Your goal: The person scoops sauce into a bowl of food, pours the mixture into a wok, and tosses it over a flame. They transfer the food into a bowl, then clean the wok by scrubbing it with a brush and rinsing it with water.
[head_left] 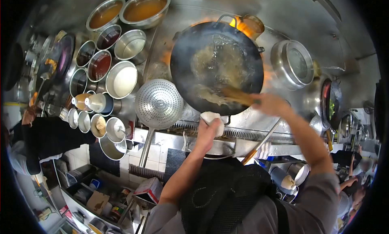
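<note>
A large black wok (182, 64) sits over flames, with steaming, murky liquid (223, 60) in its bowl. My left hand (207, 133) is closed on a folded whitish cloth (220, 128) at the wok's near rim, by the near loop handle. From the right, my right hand (272, 104) reaches over the wok, blurred by motion. Its fingers are wrapped round a bamboo wok brush (237, 96), whose bristle end is down in the wok near the liquid's lower edge.
A perforated strainer (159, 103) lies left of the wok, handle toward me. Metal pots of sauces (99, 66) and two bowls of brown liquid (146, 9) stand further left. Stacked metal pots (291, 64) are at right. A co-worker in black (52, 139) stands at far left.
</note>
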Motion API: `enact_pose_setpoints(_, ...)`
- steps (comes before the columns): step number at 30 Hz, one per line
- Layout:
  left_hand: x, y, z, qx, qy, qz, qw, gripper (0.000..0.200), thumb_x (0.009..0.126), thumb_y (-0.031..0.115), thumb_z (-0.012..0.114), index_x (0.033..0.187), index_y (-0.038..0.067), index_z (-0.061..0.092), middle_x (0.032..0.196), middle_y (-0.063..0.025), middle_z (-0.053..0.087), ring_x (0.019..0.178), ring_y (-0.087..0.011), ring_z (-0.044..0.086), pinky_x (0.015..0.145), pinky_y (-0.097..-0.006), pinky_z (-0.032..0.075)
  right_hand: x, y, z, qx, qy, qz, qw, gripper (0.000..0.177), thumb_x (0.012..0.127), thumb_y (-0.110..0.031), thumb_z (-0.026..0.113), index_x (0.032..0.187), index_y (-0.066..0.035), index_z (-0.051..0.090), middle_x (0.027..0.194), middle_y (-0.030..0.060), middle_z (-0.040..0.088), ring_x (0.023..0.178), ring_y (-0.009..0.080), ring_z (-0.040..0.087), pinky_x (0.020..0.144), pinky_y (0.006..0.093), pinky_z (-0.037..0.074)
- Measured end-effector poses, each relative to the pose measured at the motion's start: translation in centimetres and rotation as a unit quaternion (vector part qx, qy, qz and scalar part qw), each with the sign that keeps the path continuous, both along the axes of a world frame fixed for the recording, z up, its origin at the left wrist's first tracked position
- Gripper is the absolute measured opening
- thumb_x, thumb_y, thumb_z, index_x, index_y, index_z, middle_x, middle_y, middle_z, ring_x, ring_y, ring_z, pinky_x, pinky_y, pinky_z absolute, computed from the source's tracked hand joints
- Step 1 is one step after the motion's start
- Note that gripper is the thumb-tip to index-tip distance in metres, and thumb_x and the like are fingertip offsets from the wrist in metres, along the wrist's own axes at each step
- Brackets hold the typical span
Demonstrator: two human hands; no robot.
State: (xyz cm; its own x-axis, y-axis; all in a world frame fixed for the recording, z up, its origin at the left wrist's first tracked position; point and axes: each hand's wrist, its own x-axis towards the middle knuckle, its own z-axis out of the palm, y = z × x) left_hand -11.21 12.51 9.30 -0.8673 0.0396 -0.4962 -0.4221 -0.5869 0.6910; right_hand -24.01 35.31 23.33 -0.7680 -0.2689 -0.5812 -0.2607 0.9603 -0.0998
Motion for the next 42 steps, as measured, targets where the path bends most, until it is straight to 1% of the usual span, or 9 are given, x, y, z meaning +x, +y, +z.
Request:
enact_pose_setpoints(5,-0.3,0.1,-0.5,0.025,-0.031,-0.004,0.999,0.026,0.088,0.010,0.063,0.112,0.002,0.056,0.101,-0.0043,0.063,0.090,-0.0141,0.061,0.079,-0.0301,0.050,-11.2,-0.2,-2.7,0.014,0.088,0.008,0.996,0.054,0.088,-0.043,0.060,0.133,-0.013,0.056,0.117,0.0195,0.065,0.097,0.0366,0.067,0.087,0.0422,0.053)
enact_pose_setpoints(11,-0.5,0.4,-0.8,0.024,-0.040,-0.006,0.999,0.025,0.088,0.009,0.063,0.110,0.001,0.055,0.103,-0.0057,0.062,0.093,-0.0152,0.060,0.081,-0.0312,0.050,-2.5,-8.7,-10.0,-0.162,0.169,-0.131,0.963,0.061,0.090,-0.041,0.058,0.141,-0.010,0.045,0.100,0.0303,0.066,0.095,0.0462,0.064,0.089,0.0505,0.050)
enact_pose_setpoints(17,-0.3,0.4,-1.0,0.035,-0.015,0.019,0.999,0.026,0.086,0.009,0.064,0.108,0.000,0.055,0.101,-0.0081,0.063,0.090,-0.0163,0.062,0.078,-0.0312,0.052,-1.1,0.7,-2.7,0.123,0.063,-0.033,0.990,0.059,0.092,-0.040,0.057,0.146,-0.026,0.037,0.098,0.0216,0.068,0.086,0.0414,0.067,0.078,0.0528,0.053)
enact_pose_setpoints(21,-0.5,0.0,-1.2,0.077,-0.047,-0.011,0.996,0.031,0.085,0.008,0.064,0.113,0.000,0.053,0.105,-0.0084,0.062,0.095,-0.0174,0.060,0.082,-0.0324,0.051,-10.5,-0.6,-8.7,-0.014,0.208,-0.104,0.972,0.059,0.089,-0.042,0.060,0.142,-0.024,0.042,0.097,0.0231,0.068,0.085,0.0428,0.067,0.076,0.0515,0.054)
enact_pose_setpoints(26,-0.7,0.9,-1.8,0.052,-0.042,0.019,0.998,0.025,0.087,0.008,0.062,0.110,0.001,0.057,0.100,-0.0064,0.062,0.092,-0.0172,0.062,0.076,-0.0325,0.052,-4.9,-13.9,-9.0,-0.372,-0.033,-0.328,0.867,0.071,0.090,-0.035,0.064,0.149,-0.012,0.033,0.085,0.0180,0.068,0.055,0.0238,0.065,0.043,0.0360,0.055)
enact_pose_setpoints(31,-1.0,0.6,-1.0,0.032,-0.052,-0.008,0.998,0.034,0.091,0.010,0.061,0.120,0.002,0.046,0.105,-0.0074,0.058,0.096,-0.0178,0.060,0.082,-0.0333,0.051,-0.3,-13.3,-6.9,-0.412,-0.097,-0.314,0.850,0.071,0.089,-0.034,0.067,0.148,-0.009,0.037,0.061,0.0056,0.056,0.044,0.0142,0.054,0.039,0.0318,0.045)
enact_pose_setpoints(36,-0.7,1.1,-1.6,0.056,-0.062,0.009,0.996,0.043,0.091,0.015,0.061,0.127,0.003,0.040,0.115,-0.0098,0.055,0.102,-0.0194,0.059,0.086,-0.0341,0.052,2.3,-3.0,-5.5,-0.336,-0.126,-0.051,0.932,0.066,0.087,-0.034,0.071,0.144,-0.014,0.046,0.078,0.0036,0.063,0.067,0.0109,0.058,0.050,0.0265,0.045)
enact_pose_setpoints(37,-0.6,1.7,-2.9,0.034,-0.049,0.041,0.997,0.037,0.093,0.017,0.060,0.125,0.011,0.043,0.104,-0.0063,0.060,0.087,-0.0189,0.063,0.067,-0.0366,0.055,2.1,-2.5,-0.4,-0.226,-0.236,-0.119,0.938,0.063,0.085,-0.034,0.072,0.142,-0.018,0.050,0.088,0.0041,0.067,0.076,0.0128,0.059,0.052,0.0259,0.048)
enact_pose_setpoints(42,-0.3,0.5,0.8,0.041,-0.110,-0.017,0.993,0.036,0.093,0.024,0.061,0.121,0.012,0.042,0.103,-0.0064,0.060,0.083,-0.0189,0.064,0.065,-0.0380,0.056,-10.8,5.9,-1.5,-0.037,-0.062,-0.040,0.997,0.063,0.083,-0.032,0.069,0.142,-0.023,0.049,0.088,0.0086,0.067,0.054,0.0184,0.061,0.048,0.0292,0.052)
